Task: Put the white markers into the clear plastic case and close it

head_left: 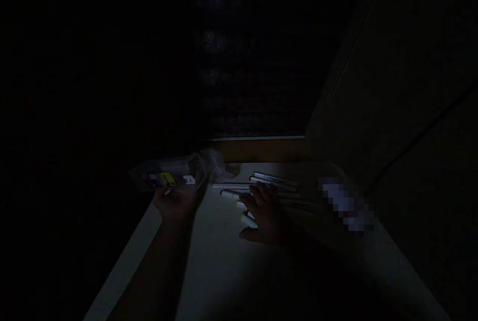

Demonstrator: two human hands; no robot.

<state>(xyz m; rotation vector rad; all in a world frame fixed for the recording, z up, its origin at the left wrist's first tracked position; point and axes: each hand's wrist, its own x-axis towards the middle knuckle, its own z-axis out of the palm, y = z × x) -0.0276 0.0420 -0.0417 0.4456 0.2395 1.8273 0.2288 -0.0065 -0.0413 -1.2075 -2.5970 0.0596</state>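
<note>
In dim light, my left hand grips a clear plastic box from below, tilted on its side at the table's left. A yellow label and a small white piece show on the box. My right hand lies over several white markers, its fingers spread and bent slightly. Their coloured ends are green, red, blue and yellow. One marker with a yellow end lies beside the thumb and forefinger. The palm and the arm's shadow hide parts of the markers; I see none lifted.
A crumpled clear plastic bag lies behind the box. On the right of the white table is a pixelated pale object. A dark window stands beyond the table, and a cord runs along the right side.
</note>
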